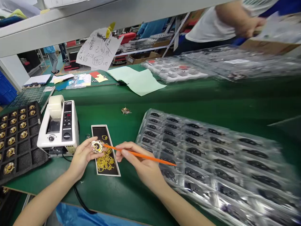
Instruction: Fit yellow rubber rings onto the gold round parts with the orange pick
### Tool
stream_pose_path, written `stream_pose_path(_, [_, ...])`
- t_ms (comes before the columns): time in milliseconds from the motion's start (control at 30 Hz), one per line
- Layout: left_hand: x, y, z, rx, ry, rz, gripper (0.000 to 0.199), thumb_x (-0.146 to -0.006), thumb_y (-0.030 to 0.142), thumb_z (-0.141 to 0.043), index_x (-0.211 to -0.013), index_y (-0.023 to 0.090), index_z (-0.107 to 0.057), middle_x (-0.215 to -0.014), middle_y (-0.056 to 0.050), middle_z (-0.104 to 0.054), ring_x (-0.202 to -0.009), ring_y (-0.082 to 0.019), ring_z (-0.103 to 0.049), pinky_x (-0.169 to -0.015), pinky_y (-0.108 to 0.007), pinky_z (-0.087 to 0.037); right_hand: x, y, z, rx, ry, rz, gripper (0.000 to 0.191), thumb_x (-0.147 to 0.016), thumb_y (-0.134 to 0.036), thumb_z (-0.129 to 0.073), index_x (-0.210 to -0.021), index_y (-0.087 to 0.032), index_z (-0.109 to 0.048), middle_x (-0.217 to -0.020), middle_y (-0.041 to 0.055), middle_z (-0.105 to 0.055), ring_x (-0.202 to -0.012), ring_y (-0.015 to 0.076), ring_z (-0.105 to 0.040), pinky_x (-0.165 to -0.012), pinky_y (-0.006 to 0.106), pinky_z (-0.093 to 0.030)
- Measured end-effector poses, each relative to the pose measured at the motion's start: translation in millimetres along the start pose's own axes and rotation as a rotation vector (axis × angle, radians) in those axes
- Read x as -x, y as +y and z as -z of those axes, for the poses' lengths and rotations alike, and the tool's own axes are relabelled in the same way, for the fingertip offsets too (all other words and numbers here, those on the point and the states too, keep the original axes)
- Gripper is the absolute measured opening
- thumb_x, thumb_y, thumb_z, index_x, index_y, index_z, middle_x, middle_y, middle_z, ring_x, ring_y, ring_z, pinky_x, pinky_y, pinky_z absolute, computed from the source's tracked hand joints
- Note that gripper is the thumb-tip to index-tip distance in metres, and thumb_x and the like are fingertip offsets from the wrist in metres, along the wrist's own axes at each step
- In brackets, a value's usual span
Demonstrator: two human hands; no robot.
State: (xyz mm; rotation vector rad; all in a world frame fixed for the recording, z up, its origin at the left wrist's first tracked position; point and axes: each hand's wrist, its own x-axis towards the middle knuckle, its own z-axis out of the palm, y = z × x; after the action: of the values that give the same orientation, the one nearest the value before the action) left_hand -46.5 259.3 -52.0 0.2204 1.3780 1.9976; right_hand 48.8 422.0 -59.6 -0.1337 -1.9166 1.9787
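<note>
My left hand (82,154) is closed on a small round metal part (97,146) with a silver and gold face, held by its edge between thumb and fingers. Pinched like a pen in my right hand (141,160) is a thin orange pointed stick (150,157). Its tip meets, or comes very near, the right edge of the round part. Beneath both hands stands a white-rimmed tray (118,171) with a dark floor. Many thin yellow rings (105,163) lie heaped in it, and a lone yellow ring (104,137) sits near its far end.
At left are a white tape dispenser (70,125) and a black foam tray (22,151) with round gold parts. Clear plastic trays (162,147) of black parts fill the right. A small metal part (126,110) lies behind. A shelf beam (70,26) crosses above; a person (216,25) stands beyond.
</note>
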Motion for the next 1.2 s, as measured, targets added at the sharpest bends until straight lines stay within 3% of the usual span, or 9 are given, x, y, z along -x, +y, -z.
stream_pose_path(167, [9.2, -4.1, -0.5, -0.030, -0.055, -0.056, 0.031, -0.082, 0.030, -0.062, -0.112, 0.020, -0.061, -0.113, -0.008, -0.068, -0.110, -0.026, -0.064, -0.094, -0.043, -0.053, 8.9, 10.4, -13.2, 0.007, -0.031, 0.008, 0.029, -0.087, -0.048, -0.059, -0.084, -0.020, -0.069, -0.075, 0.0053, -0.069, -0.067, 0.0174, -0.064, -0.064, 0.031, -0.055])
stream_pose_path(500, [13.2, -5.7, 3.6, -0.023, -0.135, -0.066, 0.028, -0.086, 0.033, -0.061, -0.112, 0.022, -0.060, -0.116, -0.009, -0.070, -0.110, -0.025, -0.065, -0.093, -0.041, -0.053, 10.4, 11.9, -16.2, -0.063, -0.049, -0.026, 0.026, -0.089, -0.042, -0.060, -0.091, -0.020, -0.072, -0.078, 0.0061, -0.071, -0.069, 0.0175, -0.066, -0.065, 0.031, -0.057])
stream_pose_path(733, [15.1, -5.9, 4.9, -0.016, -0.138, -0.049, 0.029, -0.085, 0.033, -0.063, -0.112, 0.022, -0.063, -0.116, -0.008, -0.071, -0.107, -0.024, -0.066, -0.086, -0.036, -0.055, 9.5, 13.3, -13.8, 0.058, -0.101, 0.197, 0.021, -0.094, -0.030, -0.055, -0.093, -0.022, -0.074, -0.076, 0.0044, -0.069, -0.070, 0.0148, -0.066, -0.063, 0.027, -0.056])
stream_pose_path(900, [15.3, -3.6, 4.2, -0.007, -0.114, -0.019, 0.029, -0.084, 0.031, -0.064, -0.112, 0.021, -0.064, -0.112, -0.009, -0.072, -0.104, -0.024, -0.068, -0.079, -0.030, -0.054, 6.7, 11.1, -7.7, 0.279, -0.285, 0.507, 0.024, -0.094, -0.012, -0.050, -0.108, -0.020, -0.069, -0.093, 0.0074, -0.070, -0.083, 0.0128, -0.066, -0.071, 0.024, -0.056])
stream_pose_path(1000, [14.5, -3.7, 3.1, -0.011, -0.080, -0.006, 0.029, -0.084, 0.030, -0.064, -0.111, 0.020, -0.064, -0.111, -0.009, -0.073, -0.102, -0.025, -0.068, -0.078, -0.029, -0.054, 4.0, 12.1, -8.2, 0.444, -0.337, 0.725, 0.023, -0.092, -0.005, -0.049, -0.106, -0.014, -0.066, -0.090, 0.0101, -0.070, -0.082, 0.0146, -0.065, -0.071, 0.026, -0.057])
stream_pose_path(1100, [13.9, -4.9, 1.7, -0.003, -0.073, -0.005, 0.030, -0.084, 0.030, -0.064, -0.112, 0.020, -0.063, -0.112, -0.010, -0.072, -0.102, -0.025, -0.068, -0.080, -0.031, -0.054, 4.7, 12.2, -8.6, 0.526, -0.294, 0.825, 0.020, -0.089, -0.003, -0.052, -0.104, -0.012, -0.063, -0.086, 0.0111, -0.071, -0.081, 0.0156, -0.066, -0.070, 0.027, -0.058])
stream_pose_path(1200, [14.6, -7.0, 0.5, 0.004, -0.104, -0.008, 0.032, -0.084, 0.033, -0.065, -0.114, 0.022, -0.062, -0.113, -0.009, -0.072, -0.105, -0.025, -0.067, -0.085, -0.034, -0.054, 10.0, 9.5, -8.4, 0.537, -0.131, 0.757, 0.021, -0.089, -0.004, -0.054, -0.105, -0.015, -0.062, -0.085, 0.0089, -0.073, -0.079, 0.0142, -0.069, -0.070, 0.024, -0.059])
